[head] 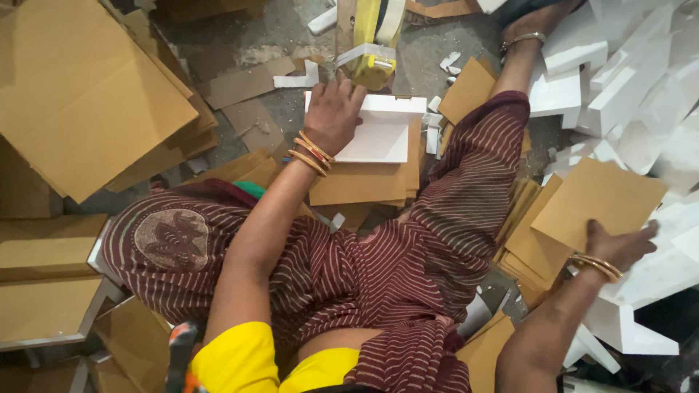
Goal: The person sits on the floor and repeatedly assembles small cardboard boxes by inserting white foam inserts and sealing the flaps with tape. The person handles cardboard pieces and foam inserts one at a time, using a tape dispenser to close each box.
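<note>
Landmark: white foam block (378,131), lying on a low stack of brown cards on the floor, just ahead of the knees.
Left hand (333,113): pressed flat on the near-left corner of the white foam block, fingers spread and together on its top, not closed round it.
Right hand (619,247): far right of the white foam block, fingers closed on the near edge of a brown card (597,200) and lifting it off a pile.
Card pile (535,251): right of the white foam block, beside the right knee; many square brown sheets, fanned and uneven.
Cutter stand (370,44): just beyond the white foam block, touching its far edge; yellow and white upright parts, purpose hard to tell.
Work done, as judged: one block set in place on cards; cut white pieces already heaped to the far right.
Work left, as judged: a thick card pile not yet used, top card only now in hand and well apart from the block.
White foam heap (626,73): right of and beyond the white foam block; long bars and slabs, plain white, no markings seen.
Large brown sheets (80,94): left of the white foam block; broad folded cardboard, plain, unprinted.
Flat boxes (47,291): near left, well apart from the white foam block; brown faces with white edges.
Scraps (444,62): small white chips on the grey floor about the block.
Labels, signs: none visible on any card, block or box.
</note>
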